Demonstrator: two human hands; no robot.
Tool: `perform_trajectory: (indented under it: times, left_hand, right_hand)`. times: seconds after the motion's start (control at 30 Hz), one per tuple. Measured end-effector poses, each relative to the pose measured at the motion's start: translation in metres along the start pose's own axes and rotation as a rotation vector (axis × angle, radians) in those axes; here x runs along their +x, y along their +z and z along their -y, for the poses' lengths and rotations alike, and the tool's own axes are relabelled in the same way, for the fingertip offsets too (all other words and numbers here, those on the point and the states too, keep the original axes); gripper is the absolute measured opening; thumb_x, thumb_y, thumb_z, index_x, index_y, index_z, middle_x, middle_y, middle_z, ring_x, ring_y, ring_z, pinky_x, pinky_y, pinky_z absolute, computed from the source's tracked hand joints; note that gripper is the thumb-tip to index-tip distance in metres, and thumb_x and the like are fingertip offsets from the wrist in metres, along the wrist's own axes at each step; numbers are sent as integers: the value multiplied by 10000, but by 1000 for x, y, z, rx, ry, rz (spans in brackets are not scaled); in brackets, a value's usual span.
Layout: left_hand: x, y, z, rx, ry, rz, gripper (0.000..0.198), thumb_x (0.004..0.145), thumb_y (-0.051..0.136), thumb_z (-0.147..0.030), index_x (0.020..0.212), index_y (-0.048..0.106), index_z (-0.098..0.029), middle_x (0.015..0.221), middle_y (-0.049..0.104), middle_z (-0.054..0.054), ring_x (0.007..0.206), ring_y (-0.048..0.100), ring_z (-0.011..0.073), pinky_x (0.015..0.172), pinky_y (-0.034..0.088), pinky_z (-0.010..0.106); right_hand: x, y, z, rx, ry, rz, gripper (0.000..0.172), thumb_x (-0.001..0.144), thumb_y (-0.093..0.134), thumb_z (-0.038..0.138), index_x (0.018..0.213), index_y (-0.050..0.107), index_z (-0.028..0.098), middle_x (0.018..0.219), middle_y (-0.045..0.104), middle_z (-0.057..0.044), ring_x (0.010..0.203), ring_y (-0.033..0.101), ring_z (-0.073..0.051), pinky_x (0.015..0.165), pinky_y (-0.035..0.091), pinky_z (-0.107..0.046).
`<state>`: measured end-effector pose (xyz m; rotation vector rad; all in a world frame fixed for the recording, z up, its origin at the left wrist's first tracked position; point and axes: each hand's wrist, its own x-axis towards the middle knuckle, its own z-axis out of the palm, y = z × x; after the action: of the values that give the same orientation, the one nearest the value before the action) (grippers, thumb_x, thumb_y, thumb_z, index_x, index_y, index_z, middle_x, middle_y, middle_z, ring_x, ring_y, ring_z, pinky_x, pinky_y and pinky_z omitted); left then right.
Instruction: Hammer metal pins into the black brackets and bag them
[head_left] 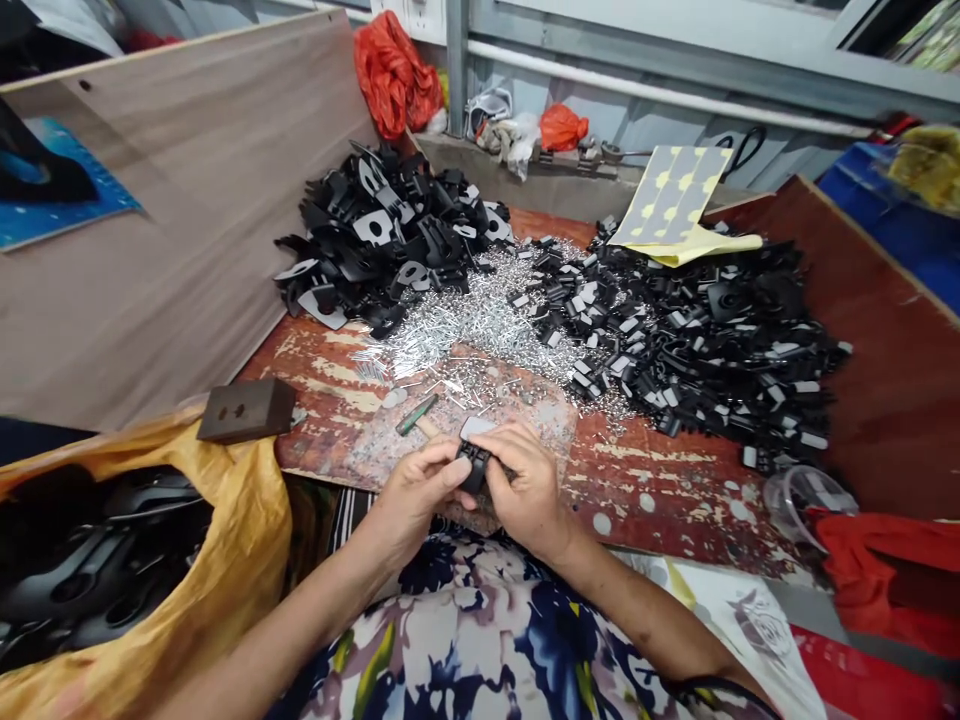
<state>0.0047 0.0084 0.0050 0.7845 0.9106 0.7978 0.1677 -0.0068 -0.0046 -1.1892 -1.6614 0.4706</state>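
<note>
Close to the table's front edge, both hands grip one small black plastic part [472, 466] with a light grey pad showing on its top. My left hand [421, 482] pinches it from the left, thumb against its face. From the right, the fingers of my right hand [526, 482] close on the same part, and some of its detail is hidden behind them. Just beyond my left hand lies a hammer [417, 414] with a green head and a wooden handle. Past it spreads a heap of small silvery metal pins [457, 325].
Black plastic pieces [390, 235] are heaped at the back left, smaller black parts [675, 340] at the right. A yellow-backed sticker sheet [671, 195] rests on the right heap. A brown block [247, 408] stands left, beside a yellow sack [255, 510] of black parts. Boards wall both sides.
</note>
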Motion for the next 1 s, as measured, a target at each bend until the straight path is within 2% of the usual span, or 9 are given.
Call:
perform_trajectory:
  times: [0.2, 0.3, 0.4, 0.47, 0.57, 0.67, 0.77, 0.87, 1.0]
  left_hand:
    - [7, -12, 4, 193, 114, -20, 361, 768, 824, -492, 739, 759, -138, 1483, 498, 122, 595, 595, 59, 529, 562, 236]
    - [8, -15, 3, 185, 74, -37, 338, 776, 819, -495, 784, 762, -161, 1078, 711, 95, 537, 546, 69, 508, 507, 205]
    - [7, -16, 2, 116, 32, -109, 342, 739, 853, -493, 810, 747, -176, 653, 633, -1, 537, 552, 90, 520, 451, 165]
    - [5, -17, 1, 81, 10, -128, 364, 702, 881, -491, 772, 724, -170, 626, 619, -10, 560, 582, 101, 542, 461, 172]
    - [3, -15, -1, 35, -60, -118, 412, 647, 910, -506, 790, 721, -169, 685, 639, -9, 553, 615, 111, 524, 476, 192]
    - [3, -11, -4, 9, -109, -111, 456, 601, 932, -514, 794, 716, -162, 732, 658, -6, 535, 637, 101, 513, 474, 182]
    - [7, -2, -5, -9, -134, -79, 483, 579, 935, -537, 751, 695, -154, 714, 652, -5, 527, 638, 99, 492, 459, 170]
    - [11, 3, -2, -21, -105, -77, 494, 599, 911, -566, 666, 638, -159, 635, 588, -27, 484, 589, 91, 441, 413, 166]
    - [12, 1, 5, 36, -43, -120, 514, 623, 889, -556, 569, 555, -170, 550, 478, -53, 424, 450, 69, 385, 341, 174]
  right_hand:
    - [-2, -13, -1, 126, 139, 225, 326, 938, 546, 168, 1196, 733, 238, 1028, 775, -43, 965, 697, -189, 991, 525, -444]
    - [18, -32, -17, -61, 68, 324, 328, 939, 551, 132, 1124, 758, 306, 966, 780, 14, 875, 684, -173, 1017, 479, -470]
    - [47, -49, -41, -513, 8, 257, 275, 954, 565, 122, 971, 777, 296, 939, 767, 0, 910, 632, -214, 1016, 387, -509]
    - [63, -55, -57, -743, -1, 284, 207, 944, 603, 142, 878, 768, 247, 917, 749, -45, 943, 587, -254, 937, 363, -478]
    - [73, -58, -71, -814, -12, 352, 193, 929, 627, 152, 780, 735, 212, 841, 716, -64, 901, 547, -256, 858, 332, -433]
    - [66, -59, -67, -606, 8, 214, 149, 926, 647, 182, 821, 737, 236, 889, 722, -40, 922, 555, -244, 885, 344, -432]
    - [50, -52, -46, -112, 103, 119, 83, 906, 697, 242, 850, 751, 271, 942, 727, -10, 953, 610, -219, 912, 423, -427]
    - [30, -37, -23, 290, 206, 221, 51, 886, 740, 294, 854, 769, 267, 963, 710, -15, 955, 654, -191, 892, 499, -394]
    - [22, -30, -16, 355, 235, 311, 103, 899, 738, 335, 872, 780, 245, 927, 716, -19, 916, 670, -176, 855, 534, -360]
